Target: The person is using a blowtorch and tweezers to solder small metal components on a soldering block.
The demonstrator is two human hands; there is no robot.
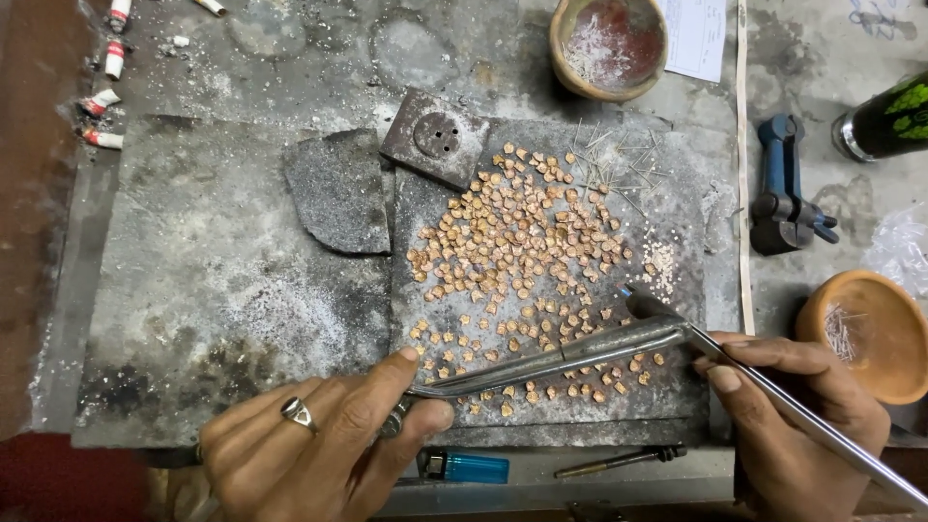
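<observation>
Head view. Left hand [309, 449], at 7 o'clock, ring on one finger, palm down; thumb and fingers [401, 372] pinching the handle end of long metal tweezers [561, 358], which lie nearly flat and point toward 3 o'clock. Right hand [793, 425], at 5 o'clock; fingers pressed together around a thin metal rod [773, 391], its tip meeting the tweezers' tips just above the slab [242, 290]. Small copper-coloured pieces [522, 242], scattered densely at centre of the grey, scorched slab, thinner toward 6 o'clock beneath the tweezers. Surface: rough, stained. Clay bowl [609, 43] at 12 o'clock; second clay bowl [870, 333] at 3 o'clock; blue tool [785, 184] at 2 o'clock; blue lighter [469, 468] at 6 o'clock.
</observation>
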